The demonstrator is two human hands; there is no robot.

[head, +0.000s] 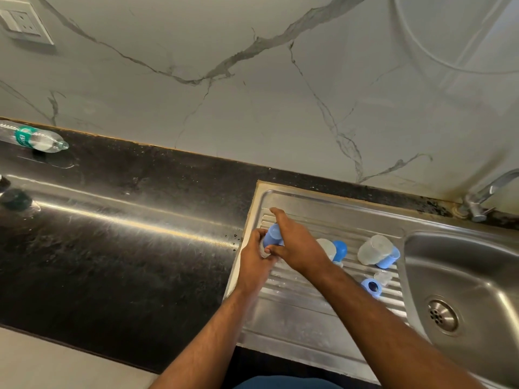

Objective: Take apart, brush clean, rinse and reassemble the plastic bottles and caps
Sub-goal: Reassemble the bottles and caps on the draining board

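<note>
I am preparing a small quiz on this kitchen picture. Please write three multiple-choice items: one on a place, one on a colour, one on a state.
1. Where do the loose bottle parts lie?
A. on the ribbed drainboard
B. inside the sink basin
C. on the black counter

2. What colour is the piece held between both hands?
A. green
B. blue
C. red

3. How is the clear bottle with the green label placed?
A. standing upright
B. hanging from the tap
C. lying on its side

Answers:
1 A: the parts rest on the drainboard, left of the basin.
2 B: the left hand and right hand grip a blue piece.
3 C: the clear bottle lies flat on the counter.
</note>
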